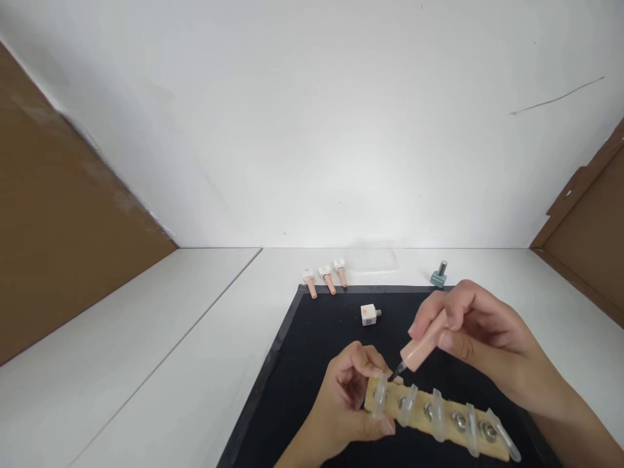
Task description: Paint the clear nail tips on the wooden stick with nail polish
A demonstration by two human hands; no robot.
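Right now the right hand pinches a brush by its pink cap, thumb and fingers closed on it, with the dark bristles slanting down and to the left. Just below and left of that grip is the strip, clamped at its near-left end between the thumb and fingers of the left hand. Five clear tips sit across the strip in a row (each beside or over a round metal disc), and the bristles are right by the far end of the leftmost one, though whether they touch it I cannot tell. Under both hands spreads the black mat. Beyond the grip and to its left, a white bottle lies on the mat on its side, its bare neck pointing right. Farther out that way, three pink-capped bottles lie at the mat's far edge, caps toward the hands. Past the mat, beyond the grip, are a clear tray (faint against the white table) and, more to the right, a teal bottle with a grey cap.
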